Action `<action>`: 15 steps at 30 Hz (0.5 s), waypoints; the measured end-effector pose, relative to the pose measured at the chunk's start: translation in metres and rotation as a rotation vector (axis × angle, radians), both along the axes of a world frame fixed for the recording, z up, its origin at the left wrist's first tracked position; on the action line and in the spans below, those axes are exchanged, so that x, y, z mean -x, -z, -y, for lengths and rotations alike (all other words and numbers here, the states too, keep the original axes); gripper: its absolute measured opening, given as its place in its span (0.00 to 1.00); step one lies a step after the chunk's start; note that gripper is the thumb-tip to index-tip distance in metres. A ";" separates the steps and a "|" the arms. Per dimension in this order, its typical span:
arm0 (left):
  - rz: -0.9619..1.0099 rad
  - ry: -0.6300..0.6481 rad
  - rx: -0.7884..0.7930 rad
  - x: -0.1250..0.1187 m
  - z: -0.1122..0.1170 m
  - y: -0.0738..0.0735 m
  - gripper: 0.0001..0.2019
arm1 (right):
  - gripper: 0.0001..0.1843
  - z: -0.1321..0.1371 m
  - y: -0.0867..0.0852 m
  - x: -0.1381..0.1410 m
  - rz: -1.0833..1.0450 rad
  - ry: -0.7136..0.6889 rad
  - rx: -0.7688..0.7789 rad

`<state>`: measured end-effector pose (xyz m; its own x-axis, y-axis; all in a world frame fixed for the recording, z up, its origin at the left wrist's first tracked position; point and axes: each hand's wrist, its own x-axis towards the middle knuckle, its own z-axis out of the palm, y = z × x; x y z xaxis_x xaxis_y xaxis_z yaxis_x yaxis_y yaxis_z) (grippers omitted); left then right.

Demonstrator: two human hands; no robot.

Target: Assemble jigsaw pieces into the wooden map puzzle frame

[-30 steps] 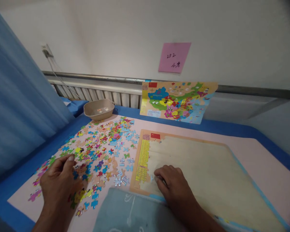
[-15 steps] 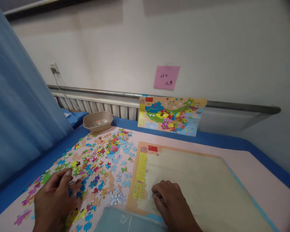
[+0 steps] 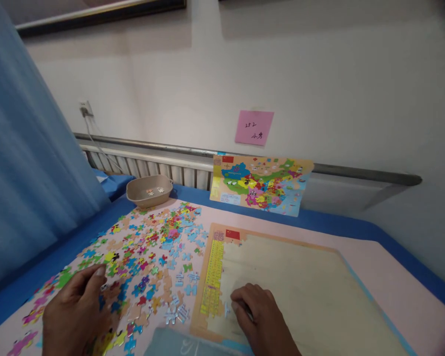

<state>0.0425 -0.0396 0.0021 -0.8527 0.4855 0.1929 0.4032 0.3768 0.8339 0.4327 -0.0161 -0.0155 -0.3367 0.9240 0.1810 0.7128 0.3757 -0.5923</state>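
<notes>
My left hand [image 3: 76, 309] rests palm down on the spread of several colourful loose puzzle pieces [image 3: 148, 247], fingers curled over them. My right hand [image 3: 257, 316] lies on the lower left corner of the puzzle board [image 3: 300, 282], fingers bent and pressing a small pale blue piece [image 3: 227, 310] beside the yellow strip of pieces along the board's left edge. What the left fingers grip, if anything, is hidden.
A beige bowl [image 3: 149, 190] with a few pieces stands at the back left. A finished map picture [image 3: 259, 184] leans against the wall rail under a pink note [image 3: 254, 127]. A blue curtain [image 3: 25, 173] hangs at left. A teal cloth [image 3: 185, 346] lies at the near edge.
The view has tilted upward, so the table and both hands sit lower in the frame. Both hands stay in the same places on the pieces and the board.
</notes>
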 end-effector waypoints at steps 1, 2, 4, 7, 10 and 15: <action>0.031 0.009 -0.007 0.001 0.000 0.002 0.15 | 0.09 0.001 -0.001 0.000 -0.027 0.005 0.002; 0.049 0.009 -0.023 0.001 0.000 0.003 0.15 | 0.09 0.001 -0.003 0.000 -0.051 0.006 0.002; 0.056 0.033 -0.064 -0.001 0.000 0.002 0.16 | 0.10 0.002 -0.005 -0.001 -0.082 0.002 -0.001; 0.022 0.095 -0.129 -0.009 -0.001 -0.006 0.16 | 0.12 0.001 -0.005 -0.003 -0.103 -0.002 0.006; 0.020 0.104 -0.168 -0.015 -0.002 -0.014 0.18 | 0.13 -0.003 -0.003 -0.004 -0.108 -0.013 0.034; 0.028 0.094 -0.200 -0.018 -0.001 -0.017 0.20 | 0.14 -0.005 0.001 -0.007 -0.091 -0.014 0.050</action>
